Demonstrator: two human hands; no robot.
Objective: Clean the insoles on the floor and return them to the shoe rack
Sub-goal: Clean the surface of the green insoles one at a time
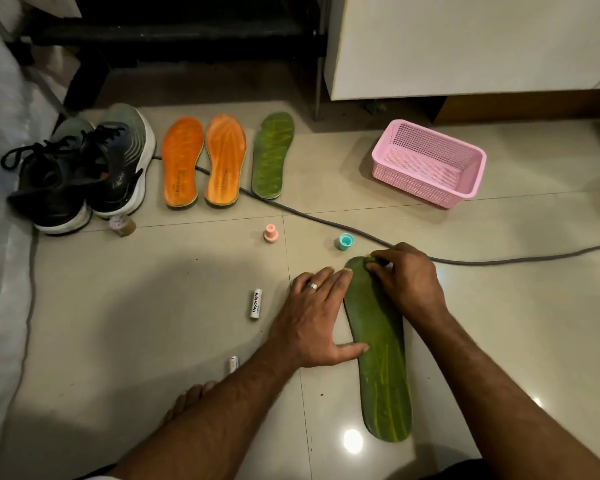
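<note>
The person is in the cleaning step, working on a long dark-green foam insole [381,348] that lies flat on the glossy beige tiled floor [153,306] directly in front of them. The left hand [317,317] lies spread and flat, fingers straight, pressing the insole's left edge to steady it. The right hand [407,282] is curled at the insole's toe end, pinching a small green object [370,259] too small to identify, apparently a cleaning tool. The next move likely calls for strokes down toward the heel while the left hand pins the insole.

Farther off lie two orange insoles [203,161] and a second green insole [272,155], beside a pair of dark running shoes [84,168]. A grey cable [326,223] crosses the tiles, with a pink perforated plastic basket [428,161] beyond it.
</note>
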